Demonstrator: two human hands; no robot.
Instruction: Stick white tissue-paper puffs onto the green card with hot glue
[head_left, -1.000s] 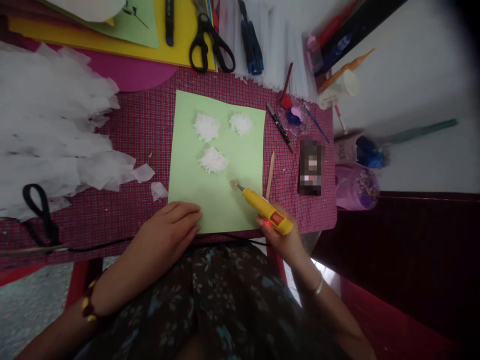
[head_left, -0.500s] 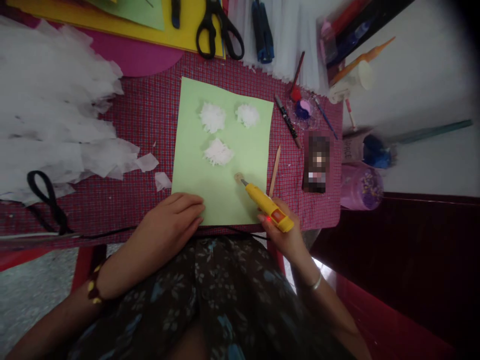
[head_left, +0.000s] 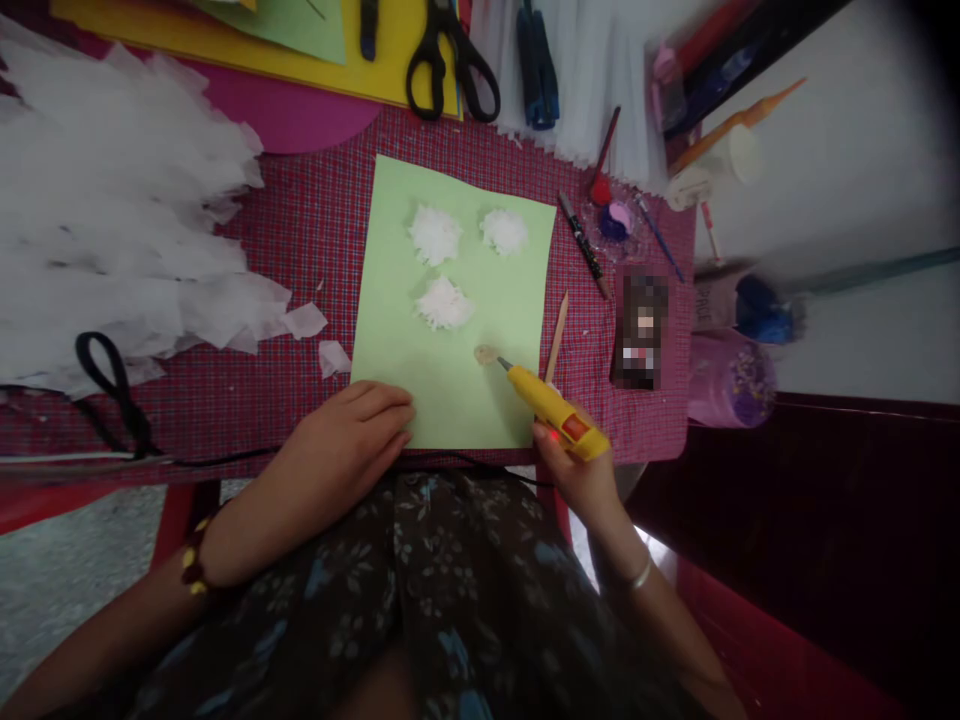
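A light green sheet of paper (head_left: 457, 410) lies on the checked tablecloth before me. Three white ruffled paper puffs, one of them the lower puff (head_left: 444, 302), sit on its upper part. My right hand (head_left: 581, 465) is closed around a yellow glue gun (head_left: 559, 410) with a red light glowing near the grip. The gun's metal nozzle is at the edge of a brownish glue patch (head_left: 486, 355) on the sheet. My left hand (head_left: 352, 435) rests flat on the sheet's lower left corner, fingers stretched out.
Many white tissue pieces (head_left: 135, 220) cover the left side. Black scissors (head_left: 450, 65), a blue stapler (head_left: 538, 70) and white glue sticks (head_left: 589, 80) lie at the back. On the right are a pencil (head_left: 558, 335), a marker (head_left: 585, 245), a phone (head_left: 641, 330) and a purple cup (head_left: 724, 385).
The glue patch has grown wider, and the glue gun's nozzle has shifted to its right edge. The whole view has drifted slightly. My left hand stays on the sheet.
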